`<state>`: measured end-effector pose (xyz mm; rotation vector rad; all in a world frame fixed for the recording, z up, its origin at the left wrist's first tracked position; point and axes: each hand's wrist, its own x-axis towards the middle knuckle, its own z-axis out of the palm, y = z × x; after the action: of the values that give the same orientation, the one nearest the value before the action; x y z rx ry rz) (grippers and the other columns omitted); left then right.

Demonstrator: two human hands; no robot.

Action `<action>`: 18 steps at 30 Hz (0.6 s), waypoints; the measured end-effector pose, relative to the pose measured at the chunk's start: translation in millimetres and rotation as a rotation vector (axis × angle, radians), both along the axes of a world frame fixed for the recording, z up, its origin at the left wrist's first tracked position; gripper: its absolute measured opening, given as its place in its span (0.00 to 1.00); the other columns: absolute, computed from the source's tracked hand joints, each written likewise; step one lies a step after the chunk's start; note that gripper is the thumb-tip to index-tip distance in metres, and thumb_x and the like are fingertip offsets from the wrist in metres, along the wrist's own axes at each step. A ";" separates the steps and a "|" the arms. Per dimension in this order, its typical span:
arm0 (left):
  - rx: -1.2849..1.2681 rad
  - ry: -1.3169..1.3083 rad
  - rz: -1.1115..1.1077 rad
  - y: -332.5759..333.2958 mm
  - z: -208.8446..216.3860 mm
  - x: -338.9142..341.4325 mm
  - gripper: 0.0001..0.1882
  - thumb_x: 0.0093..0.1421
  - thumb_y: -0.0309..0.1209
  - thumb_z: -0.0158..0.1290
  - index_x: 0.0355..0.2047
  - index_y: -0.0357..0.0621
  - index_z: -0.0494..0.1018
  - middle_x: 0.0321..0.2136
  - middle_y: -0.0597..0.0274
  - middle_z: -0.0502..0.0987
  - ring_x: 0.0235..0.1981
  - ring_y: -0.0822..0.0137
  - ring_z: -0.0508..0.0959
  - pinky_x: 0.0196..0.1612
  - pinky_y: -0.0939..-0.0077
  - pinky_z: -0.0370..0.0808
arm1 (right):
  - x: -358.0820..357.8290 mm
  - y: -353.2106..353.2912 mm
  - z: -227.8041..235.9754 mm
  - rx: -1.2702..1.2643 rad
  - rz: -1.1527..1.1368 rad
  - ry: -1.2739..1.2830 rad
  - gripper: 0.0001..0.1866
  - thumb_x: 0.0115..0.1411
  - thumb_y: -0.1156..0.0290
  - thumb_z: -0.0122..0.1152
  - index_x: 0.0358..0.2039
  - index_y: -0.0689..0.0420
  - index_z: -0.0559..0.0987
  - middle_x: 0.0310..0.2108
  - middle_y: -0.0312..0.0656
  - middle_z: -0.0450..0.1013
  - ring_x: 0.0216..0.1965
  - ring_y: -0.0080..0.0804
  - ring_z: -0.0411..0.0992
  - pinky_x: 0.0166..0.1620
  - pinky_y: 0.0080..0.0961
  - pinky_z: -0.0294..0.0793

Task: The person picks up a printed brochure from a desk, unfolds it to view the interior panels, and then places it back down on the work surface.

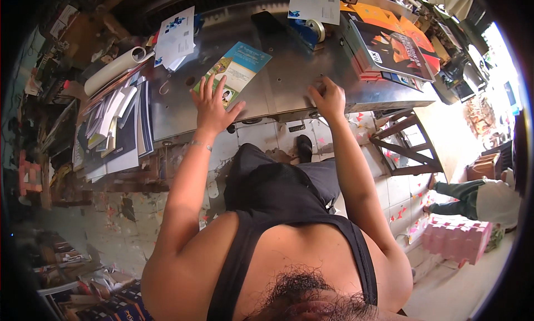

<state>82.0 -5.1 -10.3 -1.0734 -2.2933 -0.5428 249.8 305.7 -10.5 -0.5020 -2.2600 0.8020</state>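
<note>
"Metal tabletop [286, 93], clutter around it. Where's the leaflet [245, 65]?"

"Lying on it, near end under the left hand [216, 107]."

"How open?"

"Fingers spread, palm down, gripping nothing."

"And the right hand [331, 100]?"

"Loosely curled by the near edge, right of the leaflet; whether it holds anything, I can't tell. Both forearms reach forward."

"Beyond?"

"Tape dispenser [304, 34], then stacked booklets [384, 51] at right."
</note>
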 end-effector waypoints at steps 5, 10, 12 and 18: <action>-0.177 -0.222 -0.059 -10.1 5.3 21.9 0.47 0.57 0.59 0.62 0.70 0.48 0.63 0.64 0.52 0.71 0.70 0.46 0.63 0.71 0.28 0.47 | -0.1 -0.5 -0.5 0.028 0.008 0.021 0.17 0.54 0.57 0.70 0.39 0.56 0.84 0.22 0.47 0.77 0.26 0.49 0.78 0.33 0.41 0.76; -0.017 -0.157 -0.251 -24.4 -2.9 38.9 0.29 0.61 0.40 0.65 0.60 0.44 0.74 0.56 0.55 0.80 0.61 0.50 0.76 0.66 0.52 0.68 | -0.8 -0.1 0.7 0.019 0.021 -0.011 0.17 0.54 0.58 0.71 0.39 0.55 0.84 0.22 0.46 0.77 0.26 0.47 0.78 0.33 0.40 0.75; 0.079 -0.204 -0.259 -32.2 -3.1 51.2 0.22 0.62 0.36 0.64 0.55 0.42 0.77 0.51 0.56 0.83 0.55 0.52 0.79 0.60 0.56 0.72 | -0.5 -1.1 1.8 -0.005 0.025 -0.036 0.18 0.54 0.57 0.71 0.40 0.54 0.84 0.21 0.44 0.76 0.26 0.44 0.78 0.33 0.39 0.75; 0.880 -0.588 -0.240 -34.7 31.8 60.3 0.11 0.71 0.29 0.57 0.49 0.35 0.78 0.41 0.60 0.84 0.39 0.74 0.82 0.43 0.77 0.78 | 2.9 -3.9 8.8 0.029 0.027 -0.049 0.20 0.56 0.54 0.72 0.42 0.54 0.85 0.21 0.42 0.77 0.26 0.41 0.78 0.33 0.38 0.75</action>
<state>142.4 -39.9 21.6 -0.7758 -1.9544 -1.9426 252.7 301.8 -1.8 -0.4839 -2.3247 0.7773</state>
